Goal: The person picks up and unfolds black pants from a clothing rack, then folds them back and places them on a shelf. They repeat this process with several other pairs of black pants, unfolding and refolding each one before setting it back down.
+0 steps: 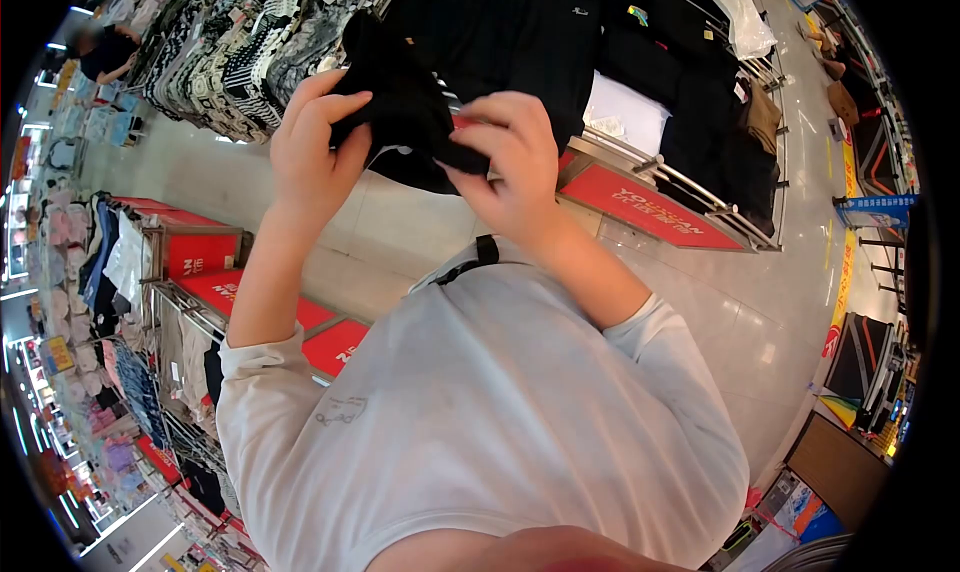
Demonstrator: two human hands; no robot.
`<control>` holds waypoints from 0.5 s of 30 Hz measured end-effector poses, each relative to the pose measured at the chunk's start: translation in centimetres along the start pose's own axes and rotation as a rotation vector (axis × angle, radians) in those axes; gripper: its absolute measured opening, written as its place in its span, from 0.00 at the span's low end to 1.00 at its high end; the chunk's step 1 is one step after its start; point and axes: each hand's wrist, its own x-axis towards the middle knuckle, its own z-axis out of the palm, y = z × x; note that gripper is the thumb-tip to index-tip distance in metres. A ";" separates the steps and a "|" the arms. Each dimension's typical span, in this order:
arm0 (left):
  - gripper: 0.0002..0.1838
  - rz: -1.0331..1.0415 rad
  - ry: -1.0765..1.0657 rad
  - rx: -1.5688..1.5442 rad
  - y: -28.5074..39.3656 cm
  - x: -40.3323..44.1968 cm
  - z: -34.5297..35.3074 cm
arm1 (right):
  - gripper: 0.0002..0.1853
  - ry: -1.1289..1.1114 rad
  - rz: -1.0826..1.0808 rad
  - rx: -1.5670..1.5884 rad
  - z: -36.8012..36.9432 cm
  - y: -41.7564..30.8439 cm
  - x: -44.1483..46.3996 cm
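Note:
Held up in front of me is a bunched black garment [400, 107], with some white showing along its right side and lower edge. My left hand [318, 147] grips its left side, thumb and fingers pinched on the cloth. At the right side, my right hand [512, 157] has its fingers closed on the lower fold. Which kind of garment it is I cannot tell, as it is crumpled. Directly behind it hang black clothes [545, 47] with small tags.
Patterned clothes [235, 62] crowd a rack at upper left. Folded black clothes [655, 37] lie on a display stand with a red sign [650, 207]. Another rack has light garments [128, 252] at left. Shiny floor [740, 312] runs along the right. A person [105, 52] is at far upper left.

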 end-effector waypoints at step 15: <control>0.17 0.129 -0.562 -0.074 1.4 2.6 -3.2 | 0.09 -0.609 0.906 0.947 -1.7 5.0 3.6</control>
